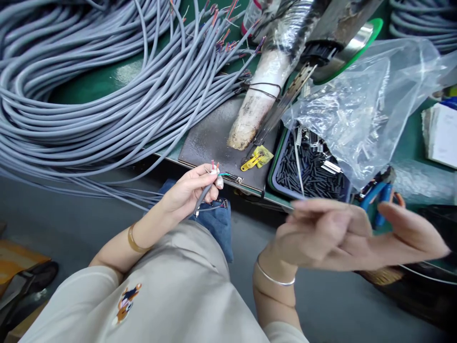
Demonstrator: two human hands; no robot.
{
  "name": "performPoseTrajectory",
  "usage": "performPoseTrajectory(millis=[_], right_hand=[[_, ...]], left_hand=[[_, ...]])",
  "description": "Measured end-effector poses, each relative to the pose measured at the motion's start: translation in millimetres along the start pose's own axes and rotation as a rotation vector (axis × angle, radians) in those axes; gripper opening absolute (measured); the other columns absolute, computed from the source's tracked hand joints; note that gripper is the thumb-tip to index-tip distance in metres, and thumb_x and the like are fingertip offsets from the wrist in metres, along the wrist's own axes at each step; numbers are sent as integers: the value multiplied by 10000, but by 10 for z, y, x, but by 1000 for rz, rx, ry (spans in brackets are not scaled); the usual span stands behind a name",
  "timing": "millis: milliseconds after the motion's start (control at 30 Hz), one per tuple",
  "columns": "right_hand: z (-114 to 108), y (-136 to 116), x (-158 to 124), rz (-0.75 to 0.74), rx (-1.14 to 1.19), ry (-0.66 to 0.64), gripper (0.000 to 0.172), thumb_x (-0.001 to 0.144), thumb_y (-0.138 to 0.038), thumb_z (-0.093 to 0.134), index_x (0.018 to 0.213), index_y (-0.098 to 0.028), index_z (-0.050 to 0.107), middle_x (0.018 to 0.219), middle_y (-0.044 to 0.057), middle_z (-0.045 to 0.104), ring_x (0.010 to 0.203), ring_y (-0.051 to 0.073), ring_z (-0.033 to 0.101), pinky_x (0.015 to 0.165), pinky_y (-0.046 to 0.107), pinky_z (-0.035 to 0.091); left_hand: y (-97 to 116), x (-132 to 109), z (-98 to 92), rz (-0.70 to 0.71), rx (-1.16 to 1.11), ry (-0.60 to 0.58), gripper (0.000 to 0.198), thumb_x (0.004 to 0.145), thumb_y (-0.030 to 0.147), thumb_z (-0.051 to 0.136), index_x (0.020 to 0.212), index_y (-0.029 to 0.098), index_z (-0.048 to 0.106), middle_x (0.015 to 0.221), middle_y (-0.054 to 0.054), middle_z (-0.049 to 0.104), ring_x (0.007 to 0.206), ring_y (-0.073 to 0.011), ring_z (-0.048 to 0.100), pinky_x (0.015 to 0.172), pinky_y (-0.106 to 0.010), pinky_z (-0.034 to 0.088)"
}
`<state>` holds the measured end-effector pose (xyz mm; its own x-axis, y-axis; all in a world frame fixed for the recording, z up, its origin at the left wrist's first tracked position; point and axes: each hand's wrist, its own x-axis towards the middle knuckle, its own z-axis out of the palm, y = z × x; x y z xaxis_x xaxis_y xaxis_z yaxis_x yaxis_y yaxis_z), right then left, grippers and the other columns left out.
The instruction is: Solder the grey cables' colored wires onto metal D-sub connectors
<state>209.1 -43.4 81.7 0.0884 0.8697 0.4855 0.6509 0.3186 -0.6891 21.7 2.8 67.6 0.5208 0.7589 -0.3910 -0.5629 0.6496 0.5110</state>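
Observation:
My left hand (pixel 200 186) is closed near the bench edge, pinching the end of a grey cable (pixel 203 197). White wrapping covers some of its fingertips. Thin red and green wires fan out of the cable end, and a small metal connector (pixel 238 179) sits at the tip of the green and dark ones. To the right, my right hand (pixel 332 233) is raised in front of the tray and smeared by motion. One digit stretches far out to the right while others are bent; I see nothing held in it.
Bundles of grey cables (pixel 117 114) cover the bench's left. A wrapped tube (pixel 248 107) and a metal strip hang over a dark mat (pixel 205 138) with a yellow clip (pixel 252 162). The tray (pixel 273 176) holds black sleeves under a plastic bag (pixel 360 105). Blue-handled pliers (pixel 383 197) lie right.

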Motion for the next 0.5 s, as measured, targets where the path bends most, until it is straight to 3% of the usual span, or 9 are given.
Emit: performPoseTrajectory(millis=[267,400,500], right_hand=[[119,-74,-91,-25,33,86,65,892,-219,733,922,-233,677,1009,40,785,959,196,770,733,302,649],[191,-41,-96,32,134,119,127,885,-114,719,908,-229,670,992,8,794,908,144,771,734,249,639],[217,-2,-85,-21,129,168,154,870,-85,724,897,-229,678,961,6,797,885,154,773,768,286,642]], left_hand=[[-7,-13,47,18,23,-46,284,767,248,856,838,138,605,681,20,702,463,-47,625,439,-99,478],[-81,-53,76,162,196,-107,277,819,304,823,864,160,590,705,9,722,465,-85,643,458,-165,526],[-155,-96,77,342,424,-87,190,870,282,774,884,147,641,757,-16,725,557,-87,671,557,-181,563]])
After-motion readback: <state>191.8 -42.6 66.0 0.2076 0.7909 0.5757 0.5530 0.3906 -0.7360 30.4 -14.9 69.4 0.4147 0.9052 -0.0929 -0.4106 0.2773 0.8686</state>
